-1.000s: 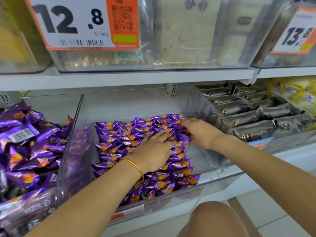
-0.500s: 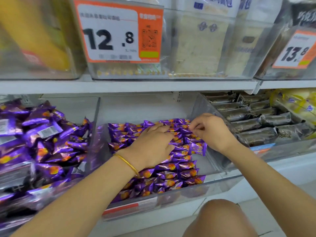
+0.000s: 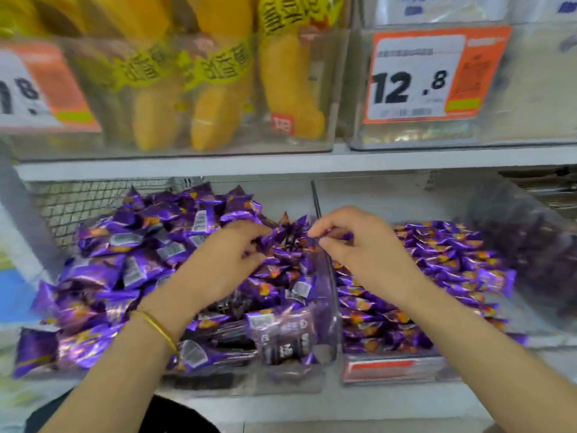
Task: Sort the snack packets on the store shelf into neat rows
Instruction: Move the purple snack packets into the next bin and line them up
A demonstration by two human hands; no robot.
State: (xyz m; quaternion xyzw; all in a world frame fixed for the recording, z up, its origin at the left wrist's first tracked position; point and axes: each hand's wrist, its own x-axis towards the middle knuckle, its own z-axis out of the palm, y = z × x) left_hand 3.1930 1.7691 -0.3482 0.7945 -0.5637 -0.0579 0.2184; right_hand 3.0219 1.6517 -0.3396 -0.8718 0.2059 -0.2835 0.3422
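Spanning the view from nine to three o'clock, the white store shelf [image 3: 281, 165] carries clear bins above and below its board; below it, toward eight o'clock, a loose heap of purple snack packets [image 3: 118, 270] fills the left bin, lying at all angles; toward four o'clock the right bin holds neat rows of purple packets [image 3: 443, 270], with a clear divider wall [image 3: 331, 295] between the two; at eleven o'clock yellow packets [image 3: 218, 89] stand in an upper bin, and at one o'clock an orange-and-white price tag [image 3: 415, 76] reads 12.8; near the centre the left hand [image 3: 224, 264] curls its fingers round a crumpled packet [image 3: 276, 237] atop the heap; just beside it, above the divider, the right hand [image 3: 365, 248] pinches a small packet [image 3: 340, 235] between thumb and forefinger; a gold bangle [image 3: 156, 326] circles the left wrist at seven o'clock.
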